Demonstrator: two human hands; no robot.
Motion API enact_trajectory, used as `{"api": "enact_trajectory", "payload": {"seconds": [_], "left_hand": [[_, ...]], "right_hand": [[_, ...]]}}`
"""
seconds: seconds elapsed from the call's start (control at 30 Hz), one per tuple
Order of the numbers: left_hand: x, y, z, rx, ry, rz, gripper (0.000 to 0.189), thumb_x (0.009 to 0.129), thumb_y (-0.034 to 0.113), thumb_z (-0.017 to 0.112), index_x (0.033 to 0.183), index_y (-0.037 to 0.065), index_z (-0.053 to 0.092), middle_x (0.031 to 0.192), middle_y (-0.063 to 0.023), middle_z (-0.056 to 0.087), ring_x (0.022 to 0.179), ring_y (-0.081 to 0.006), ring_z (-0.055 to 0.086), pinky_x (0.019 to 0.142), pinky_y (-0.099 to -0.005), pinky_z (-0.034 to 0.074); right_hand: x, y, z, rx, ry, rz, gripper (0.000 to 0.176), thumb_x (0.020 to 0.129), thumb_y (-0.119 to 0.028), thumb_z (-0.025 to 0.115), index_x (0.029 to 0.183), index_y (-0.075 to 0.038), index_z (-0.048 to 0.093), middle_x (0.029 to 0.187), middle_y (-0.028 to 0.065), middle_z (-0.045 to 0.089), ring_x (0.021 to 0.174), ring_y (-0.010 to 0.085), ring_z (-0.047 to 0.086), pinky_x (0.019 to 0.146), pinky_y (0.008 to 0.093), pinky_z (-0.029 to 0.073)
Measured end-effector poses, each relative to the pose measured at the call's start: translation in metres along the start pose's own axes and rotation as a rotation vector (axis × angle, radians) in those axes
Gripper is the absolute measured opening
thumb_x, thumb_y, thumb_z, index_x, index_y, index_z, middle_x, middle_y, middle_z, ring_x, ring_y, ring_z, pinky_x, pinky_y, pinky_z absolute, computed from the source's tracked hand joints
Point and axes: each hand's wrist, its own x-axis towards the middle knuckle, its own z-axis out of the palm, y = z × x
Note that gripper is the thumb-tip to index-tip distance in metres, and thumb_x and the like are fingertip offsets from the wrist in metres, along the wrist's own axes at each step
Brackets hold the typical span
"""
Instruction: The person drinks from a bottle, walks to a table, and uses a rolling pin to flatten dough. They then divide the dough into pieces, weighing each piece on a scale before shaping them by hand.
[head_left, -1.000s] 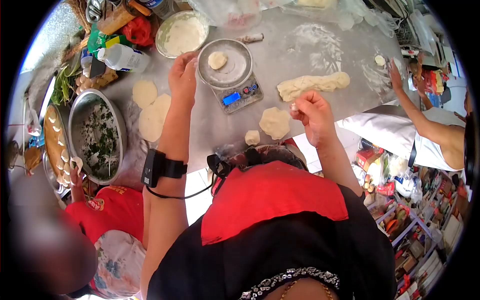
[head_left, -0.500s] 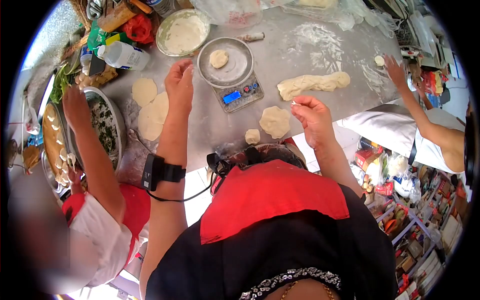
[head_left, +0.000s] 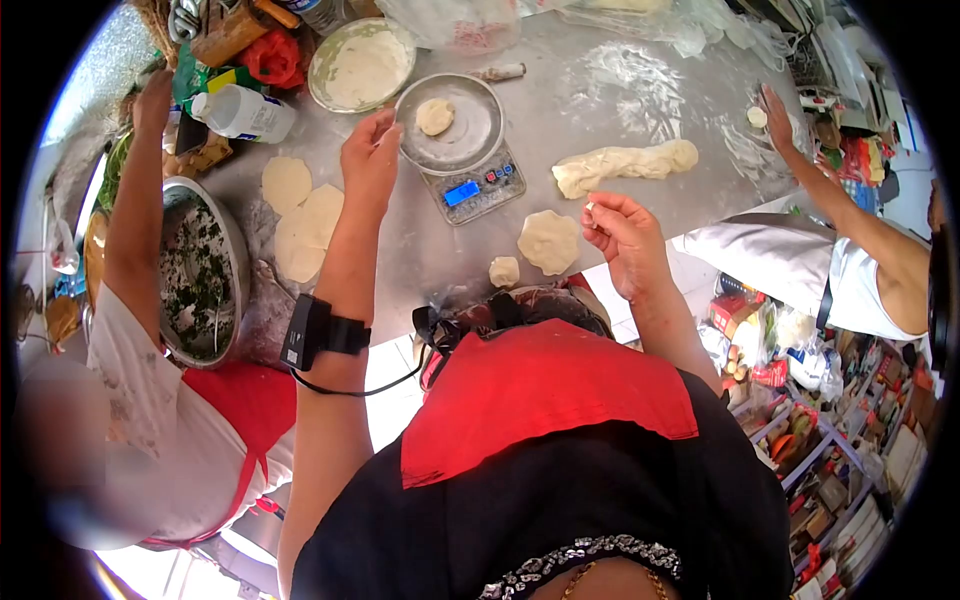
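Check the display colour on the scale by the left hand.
The display is blue; the head view shows it clearly.

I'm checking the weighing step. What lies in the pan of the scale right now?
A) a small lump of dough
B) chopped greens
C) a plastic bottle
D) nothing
A: a small lump of dough lies in the round pan of the scale. The left hand is at the pan's rim, and the right hand pinches a bit of dough.
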Motion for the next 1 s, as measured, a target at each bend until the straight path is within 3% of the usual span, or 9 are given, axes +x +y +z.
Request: {"api": "enact_trajectory", "payload": {"seconds": [0.17, 0.37, 0.57, 0.7, 0.8, 0.9, 1.0], "left_hand": [[0.009, -0.003, 0.007, 0.168, -0.02, 0.038, 0.033, 0.083, 0.011, 0.063, 0.113, -0.004, 0.061, 0.107, -0.0131, 0.066, 0.097, -0.019, 0.061, 0.087, -0.0292, 0.046], [0.012, 0.003, 0.017, 0.215, -0.028, 0.04, 0.036, 0.082, 0.014, 0.065, 0.113, -0.003, 0.061, 0.106, -0.0143, 0.066, 0.096, -0.0195, 0.062, 0.084, -0.0297, 0.047], [0.018, 0.002, 0.025, 0.358, -0.05, 0.06, 0.036, 0.082, 0.017, 0.063, 0.113, -0.002, 0.062, 0.108, -0.0161, 0.065, 0.099, -0.0239, 0.062, 0.085, -0.0321, 0.048], [0.023, -0.004, 0.032, 0.815, -0.05, 0.373, 0.036, 0.082, 0.02, 0.061, 0.113, 0.0, 0.061, 0.108, -0.0175, 0.063, 0.105, -0.0318, 0.058, 0.09, -0.0378, 0.045], [0.024, 0.0, 0.047, 1.004, -0.132, 0.271, 0.036, 0.081, 0.022, 0.061, 0.111, 0.003, 0.06, 0.106, -0.0178, 0.062, 0.109, -0.0352, 0.054, 0.094, -0.0411, 0.042], [0.027, 0.01, 0.059, 1.077, -0.127, 0.182, 0.034, 0.079, 0.019, 0.063, 0.109, 0.004, 0.059, 0.102, -0.017, 0.063, 0.098, -0.0361, 0.058, 0.087, -0.0402, 0.047], [0.011, 0.038, 0.082, 0.749, -0.128, 0.031, 0.031, 0.077, 0.015, 0.065, 0.105, 0.005, 0.058, 0.101, -0.016, 0.062, 0.084, -0.0332, 0.061, 0.075, -0.0385, 0.05]], "right_hand": [[0.002, -0.001, -0.004, 0.023, 0.003, 0.033, 0.019, 0.087, -0.011, 0.064, 0.104, -0.003, 0.062, 0.086, 0.0034, 0.064, 0.075, 0.0108, 0.06, 0.068, 0.024, 0.049], [0.004, 0.0, -0.013, 0.027, -0.002, 0.033, 0.009, 0.085, -0.01, 0.065, 0.092, -0.007, 0.06, 0.08, 0.0009, 0.06, 0.071, 0.0089, 0.057, 0.063, 0.0228, 0.048], [0.01, -0.008, -0.021, -0.014, 0.045, 0.045, 0.018, 0.079, -0.006, 0.07, 0.093, -0.009, 0.059, 0.079, -0.001, 0.061, 0.069, 0.0081, 0.057, 0.064, 0.0231, 0.046], [0.021, -0.015, -0.03, -0.034, 0.023, 0.061, 0.019, 0.08, -0.006, 0.068, 0.097, -0.007, 0.059, 0.083, 0.0, 0.062, 0.073, 0.0087, 0.058, 0.068, 0.0242, 0.047], [0.025, -0.024, -0.029, -0.055, -0.007, 0.063, 0.019, 0.083, -0.006, 0.065, 0.101, -0.005, 0.059, 0.089, 0.0029, 0.064, 0.078, 0.0103, 0.061, 0.071, 0.0247, 0.049], [0.029, -0.036, -0.028, -0.067, -0.084, 0.055, 0.019, 0.088, -0.007, 0.06, 0.106, -0.003, 0.058, 0.096, 0.0072, 0.065, 0.082, 0.0123, 0.062, 0.073, 0.0245, 0.05], [0.033, -0.048, -0.027, -0.1, -0.137, 0.048, 0.017, 0.091, -0.009, 0.057, 0.107, -0.003, 0.056, 0.099, 0.0091, 0.066, 0.084, 0.0131, 0.063, 0.073, 0.0251, 0.05]]}}
